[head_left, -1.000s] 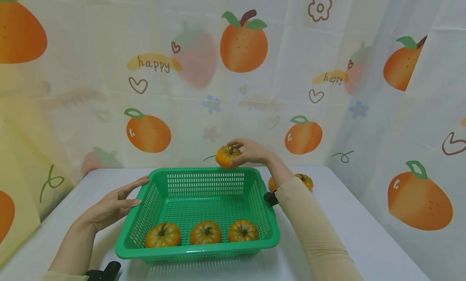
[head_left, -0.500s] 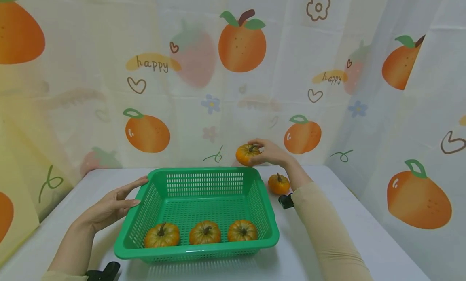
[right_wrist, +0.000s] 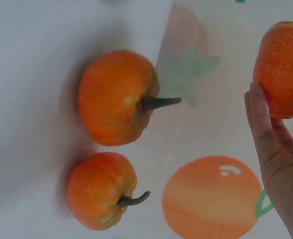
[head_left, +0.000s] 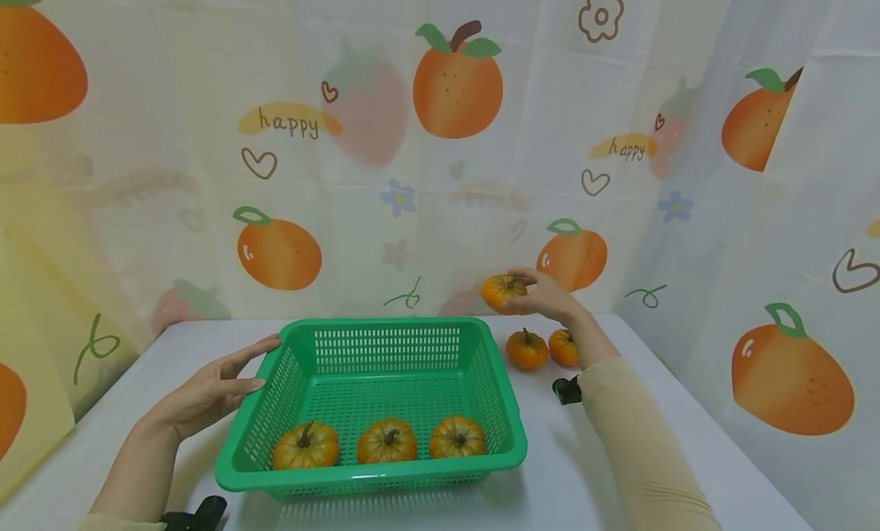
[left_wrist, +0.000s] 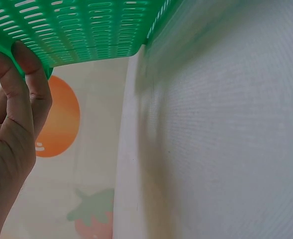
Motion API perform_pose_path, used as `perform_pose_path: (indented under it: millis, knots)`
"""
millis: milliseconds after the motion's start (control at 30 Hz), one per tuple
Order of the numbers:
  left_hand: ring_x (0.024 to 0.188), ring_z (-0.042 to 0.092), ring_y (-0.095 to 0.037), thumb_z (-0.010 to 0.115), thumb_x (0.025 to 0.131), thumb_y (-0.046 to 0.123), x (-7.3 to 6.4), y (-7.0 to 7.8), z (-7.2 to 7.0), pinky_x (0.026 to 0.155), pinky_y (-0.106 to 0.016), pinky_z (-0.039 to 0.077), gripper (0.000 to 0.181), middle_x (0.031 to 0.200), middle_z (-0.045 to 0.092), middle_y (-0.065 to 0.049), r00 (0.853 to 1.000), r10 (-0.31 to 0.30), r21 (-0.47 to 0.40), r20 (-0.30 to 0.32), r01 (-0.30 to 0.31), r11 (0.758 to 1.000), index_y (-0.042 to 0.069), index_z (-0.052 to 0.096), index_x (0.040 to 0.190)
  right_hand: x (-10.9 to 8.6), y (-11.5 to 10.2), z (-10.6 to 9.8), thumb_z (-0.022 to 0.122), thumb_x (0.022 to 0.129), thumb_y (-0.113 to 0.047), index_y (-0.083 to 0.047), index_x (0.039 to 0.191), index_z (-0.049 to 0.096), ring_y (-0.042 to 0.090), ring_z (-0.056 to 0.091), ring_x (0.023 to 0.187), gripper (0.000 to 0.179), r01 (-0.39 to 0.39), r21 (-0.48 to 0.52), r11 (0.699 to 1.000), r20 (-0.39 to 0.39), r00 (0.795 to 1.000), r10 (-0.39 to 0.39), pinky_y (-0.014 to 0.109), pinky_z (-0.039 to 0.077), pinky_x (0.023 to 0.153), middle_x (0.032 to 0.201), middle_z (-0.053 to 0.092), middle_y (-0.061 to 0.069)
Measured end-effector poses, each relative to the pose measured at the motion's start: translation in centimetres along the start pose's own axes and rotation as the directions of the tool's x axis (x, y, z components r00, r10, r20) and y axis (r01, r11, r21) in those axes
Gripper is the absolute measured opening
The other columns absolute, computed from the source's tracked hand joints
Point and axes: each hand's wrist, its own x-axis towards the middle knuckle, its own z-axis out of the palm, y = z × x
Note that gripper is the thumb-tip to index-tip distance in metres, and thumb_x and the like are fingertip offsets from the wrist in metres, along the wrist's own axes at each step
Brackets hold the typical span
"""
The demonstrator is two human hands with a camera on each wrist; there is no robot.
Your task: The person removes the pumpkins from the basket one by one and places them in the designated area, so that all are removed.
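Beyond the basket's far right corner, my right hand [head_left: 546, 296] holds a small orange pumpkin [head_left: 504, 293] above the table, its thumb and fingers on opposite sides. The right wrist view shows part of this pumpkin [right_wrist: 283, 72] in the fingers. Below the hand, two more pumpkins rest on the table: one nearer the basket [head_left: 526, 351], another [head_left: 564, 349] partly behind my forearm. My left hand [head_left: 209, 393] touches the left rim of a green basket [head_left: 371, 479] with fairly straight fingers. Along its near side, the basket contains a left pumpkin [head_left: 305, 445], a middle one [head_left: 387, 441] and a right one [head_left: 457, 438].
A white-covered table [head_left: 660, 424] bears the basket. Close behind it hangs a curtain [head_left: 440, 210] printed with fruit, and its folds also stand along both sides. Each wrist wears a black strap device, such as the right one [head_left: 567, 391].
Carrying the pumpkin, my right hand has moved rightward from behind the basket's far rim to above the other pumpkins. My left hand and the basket stay in place.
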Motion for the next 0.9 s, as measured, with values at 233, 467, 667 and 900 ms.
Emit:
perform_pose_path:
  millis: [233, 467, 667, 900]
  knots:
    - [0.122, 0.058, 0.003, 0.048, 0.101, 0.005, 0.0, 0.0, 0.0, 0.099, -0.020, 0.051, 0.068, 0.149, 0.027, 0.029, 1.000, -0.004, 0.026, 0.009, 0.003, 1.000, 0.014, 0.015, 0.160, -0.9, 1.9, -1.1, 0.074, 0.087, -0.029, -0.015, 0.153, 0.037, 0.032, 0.065, 0.108, 0.077, -0.023, 0.032, 0.999, -0.062, 0.998, 0.025, 0.045, 0.055, 0.098, 0.153, 0.033, 0.025]
    - [0.122, 0.057, 0.003, 0.048, 0.101, 0.005, 0.0, -0.1, 0.0, 0.099, -0.020, 0.051, 0.068, 0.149, 0.026, 0.028, 1.000, -0.012, 0.024, 0.000, 0.012, 1.000, 0.014, 0.015, 0.160, -2.1, 3.2, -1.8, 0.072, 0.088, -0.032, -0.012, 0.154, 0.033, 0.039, 0.062, 0.118, 0.079, -0.082, 0.014, 0.997, -0.116, 0.990, 0.083, 0.047, 0.053, 0.101, 0.156, 0.031, 0.025]
    - [0.121, 0.058, 0.003, 0.048, 0.101, 0.005, 0.0, 0.0, 0.0, 0.099, -0.019, 0.051, 0.067, 0.149, 0.027, 0.029, 1.000, -0.005, 0.019, 0.005, 0.005, 1.000, 0.014, 0.015, 0.160, -3.1, 4.7, -2.4, 0.072, 0.089, -0.036, -0.011, 0.155, 0.031, 0.038, 0.063, 0.116, 0.081, -0.150, 0.012, 0.989, -0.162, 0.975, 0.150, 0.046, 0.053, 0.102, 0.157, 0.030, 0.027]
    - [0.124, 0.054, 0.006, 0.049, 0.101, 0.006, 0.0, 0.0, 0.0, 0.099, -0.019, 0.050, 0.068, 0.152, 0.025, 0.027, 1.000, -0.016, 0.031, -0.005, 0.017, 0.999, 0.014, 0.016, 0.160, -4.1, 6.5, -2.9, 0.071, 0.089, -0.034, -0.009, 0.155, 0.030, 0.039, 0.061, 0.118, 0.081, -0.187, 0.046, 0.981, -0.218, 0.957, 0.192, 0.050, 0.048, 0.107, 0.157, 0.028, 0.029]
